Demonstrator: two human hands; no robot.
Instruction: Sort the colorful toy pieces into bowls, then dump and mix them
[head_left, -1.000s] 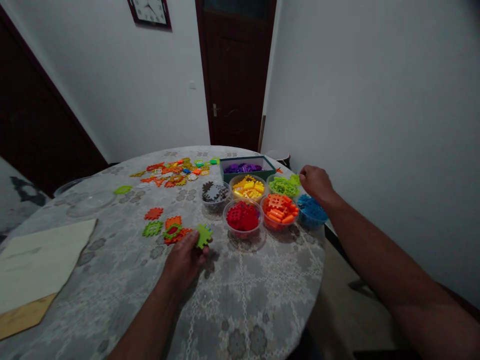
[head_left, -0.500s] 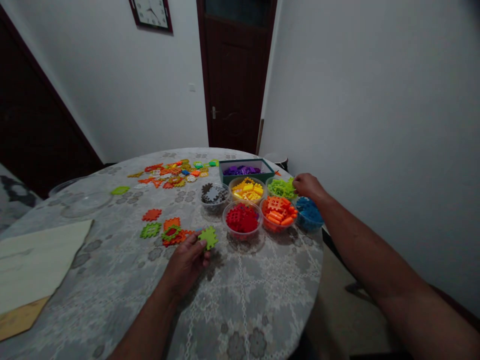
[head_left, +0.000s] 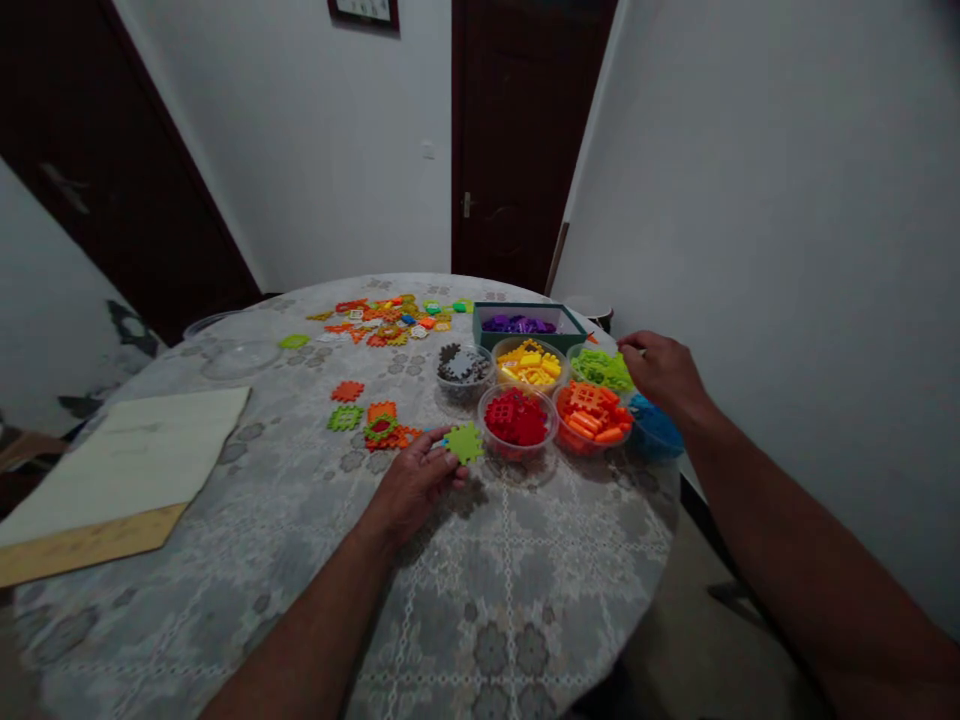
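My left hand pinches a lime-green toothed puzzle block just above the tablecloth; a bit of blue shows behind its fingers. Beside it lie orange puzzle blocks and green ones. At the right edge of a clear bowl of lime-green blocks, my right hand has its fingers closed. Whatever is between those fingers is hidden. Below it, a bowl of blue blocks is partly covered by my right forearm.
Clear bowls hold red, orange, yellow and grey-black blocks. Behind them a green box holds purple blocks. Mixed pieces lie at the back left. A clear lid and a pale board are on the left.
The view has turned, so the table sits further right in the picture. My right hand has lifted slightly from the lime-green blocks. My left hand still holds its green block.
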